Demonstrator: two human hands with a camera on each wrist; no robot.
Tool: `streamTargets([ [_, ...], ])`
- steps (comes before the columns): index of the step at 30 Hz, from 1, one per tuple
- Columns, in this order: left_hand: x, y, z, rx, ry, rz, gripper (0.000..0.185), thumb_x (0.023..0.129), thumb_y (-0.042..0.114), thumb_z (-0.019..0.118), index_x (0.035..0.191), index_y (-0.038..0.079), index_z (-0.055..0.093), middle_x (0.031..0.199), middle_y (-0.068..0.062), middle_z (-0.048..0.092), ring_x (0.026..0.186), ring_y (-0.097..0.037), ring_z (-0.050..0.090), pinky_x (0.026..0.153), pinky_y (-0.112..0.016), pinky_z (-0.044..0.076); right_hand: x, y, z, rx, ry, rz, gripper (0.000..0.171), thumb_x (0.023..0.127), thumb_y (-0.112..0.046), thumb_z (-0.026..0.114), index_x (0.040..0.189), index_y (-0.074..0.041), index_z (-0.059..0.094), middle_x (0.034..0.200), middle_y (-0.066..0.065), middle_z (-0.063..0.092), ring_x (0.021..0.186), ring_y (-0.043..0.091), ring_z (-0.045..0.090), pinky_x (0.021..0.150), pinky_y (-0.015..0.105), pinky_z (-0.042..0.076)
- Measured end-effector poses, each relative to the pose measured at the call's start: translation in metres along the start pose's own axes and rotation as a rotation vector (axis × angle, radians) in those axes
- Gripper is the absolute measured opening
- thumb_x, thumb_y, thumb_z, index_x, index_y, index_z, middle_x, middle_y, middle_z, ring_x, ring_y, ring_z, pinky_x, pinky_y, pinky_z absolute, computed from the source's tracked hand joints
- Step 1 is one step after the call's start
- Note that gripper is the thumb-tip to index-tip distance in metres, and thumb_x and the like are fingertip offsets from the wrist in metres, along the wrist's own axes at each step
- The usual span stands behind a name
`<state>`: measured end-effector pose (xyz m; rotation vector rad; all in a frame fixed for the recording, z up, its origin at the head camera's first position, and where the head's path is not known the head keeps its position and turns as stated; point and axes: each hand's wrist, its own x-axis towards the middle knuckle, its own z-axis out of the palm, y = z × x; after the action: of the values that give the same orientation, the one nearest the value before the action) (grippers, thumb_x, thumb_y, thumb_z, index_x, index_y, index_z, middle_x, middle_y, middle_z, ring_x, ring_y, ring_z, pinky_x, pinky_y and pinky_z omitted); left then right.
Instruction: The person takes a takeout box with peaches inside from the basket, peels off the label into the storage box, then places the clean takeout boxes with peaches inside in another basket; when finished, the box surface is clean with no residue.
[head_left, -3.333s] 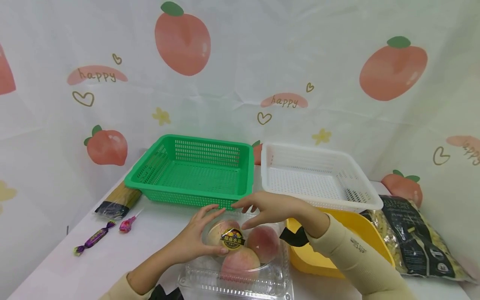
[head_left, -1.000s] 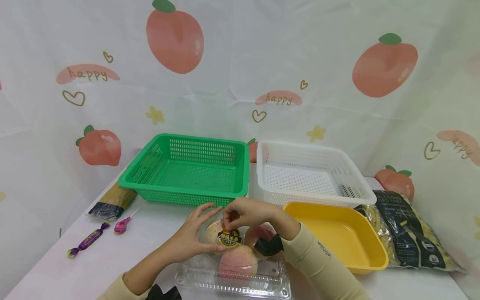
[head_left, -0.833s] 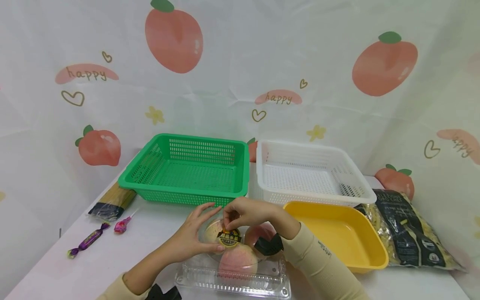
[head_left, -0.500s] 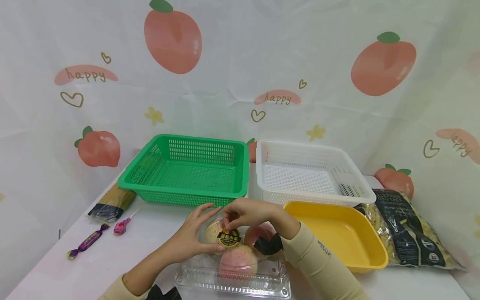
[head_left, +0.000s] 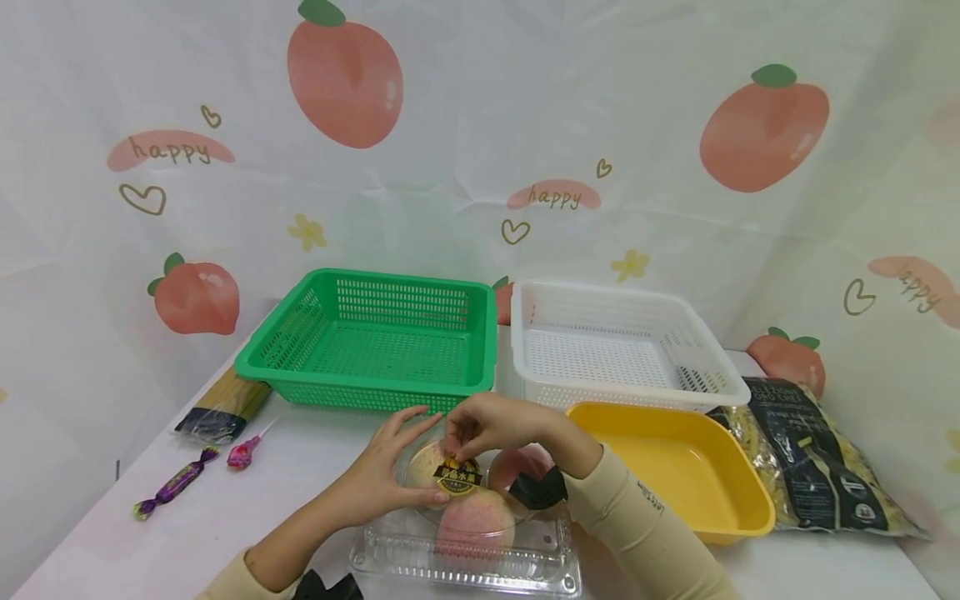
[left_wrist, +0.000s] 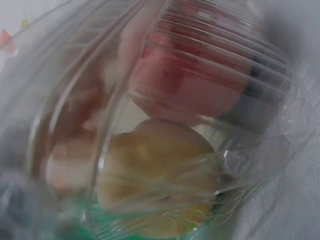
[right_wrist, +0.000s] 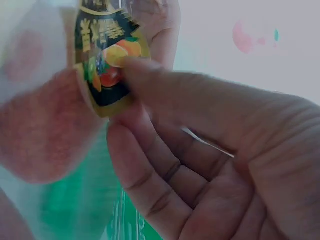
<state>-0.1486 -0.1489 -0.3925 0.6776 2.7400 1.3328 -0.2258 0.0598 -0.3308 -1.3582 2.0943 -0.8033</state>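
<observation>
- The clear clamshell box (head_left: 465,550) of peaches (head_left: 474,521) sits at the bottom centre of the head view, on the white table (head_left: 300,475), just in front of the green basket (head_left: 372,340).
- The left hand (head_left: 382,475) comes in from the lower left and cups the left side of the box's domed lid, fingers spread and curved over the plastic, thumb by the label.
- The right hand (head_left: 491,425) reaches in from the lower right, above the box's far edge; its thumb and fingertips pinch the upper edge of the round black-and-yellow sticker (head_left: 458,475) on the lid.
- In the right wrist view the sticker (right_wrist: 107,60) lies in the upper left, its edge caught between thumb and forefinger, with a peach (right_wrist: 45,125) behind it.
- The left wrist view is filled by the ribbed clear lid (left_wrist: 210,100) with a red and a yellow peach under it.
- Right of the box stands a yellow tray (head_left: 675,467); the white basket (head_left: 622,350) is behind it.
</observation>
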Motion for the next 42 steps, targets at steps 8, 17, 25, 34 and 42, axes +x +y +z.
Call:
streamTargets([
  [8,-0.0003,0.0,0.001,0.015,0.012,0.014,0.091,0.068,0.048,0.078,0.144,0.022,0.036,0.15,-0.007,0.024,0.137,-0.039,0.022,0.095,-0.07,0.031,-0.0035,0.0019,-0.0029,-0.016,-0.008,0.001,0.01,0.082,0.001,0.067,0.09,0.004,0.069,0.09,0.015,0.067,0.075,-0.004,0.059,0.072,0.016,0.053],
  [17,-0.0002,0.0004,0.0,0.012,0.008,0.017,0.091,0.069,0.048,0.078,0.145,0.021,0.035,0.15,-0.006,0.024,0.137,-0.04,0.021,0.095,-0.07,0.031,-0.0026,0.002,-0.0002,-0.128,-0.023,-0.037,0.007,0.087,-0.008,0.064,0.086,-0.002,0.067,0.086,0.007,0.068,0.072,-0.005,0.055,0.071,0.015,0.052],
  [25,-0.0008,0.0005,-0.001,0.015,0.009,0.009,0.09,0.07,0.048,0.077,0.145,0.019,0.035,0.15,-0.007,0.024,0.137,-0.041,0.021,0.095,-0.071,0.03,-0.0015,0.0043,0.0008,-0.083,-0.077,-0.082,0.01,0.093,-0.007,0.054,0.087,-0.001,0.057,0.082,0.008,0.063,0.071,0.013,0.057,0.068,0.015,0.049],
  [34,-0.0015,0.0009,-0.0011,0.017,0.014,0.014,0.09,0.07,0.047,0.077,0.145,0.019,0.035,0.15,-0.008,0.024,0.137,-0.041,0.021,0.095,-0.071,0.03,-0.0009,0.0025,0.0015,-0.045,-0.075,-0.053,0.01,0.094,-0.007,0.053,0.086,-0.001,0.055,0.076,0.004,0.057,0.066,0.015,0.053,0.062,0.014,0.045],
  [42,0.0002,0.0007,0.0008,0.011,0.012,0.024,0.089,0.07,0.047,0.077,0.144,0.019,0.036,0.149,-0.008,0.025,0.137,-0.041,0.022,0.095,-0.071,0.03,-0.003,0.0005,0.001,0.008,-0.073,0.01,0.007,0.091,-0.005,0.057,0.087,0.0,0.055,0.077,0.003,0.057,0.066,0.001,0.048,0.064,0.013,0.046],
])
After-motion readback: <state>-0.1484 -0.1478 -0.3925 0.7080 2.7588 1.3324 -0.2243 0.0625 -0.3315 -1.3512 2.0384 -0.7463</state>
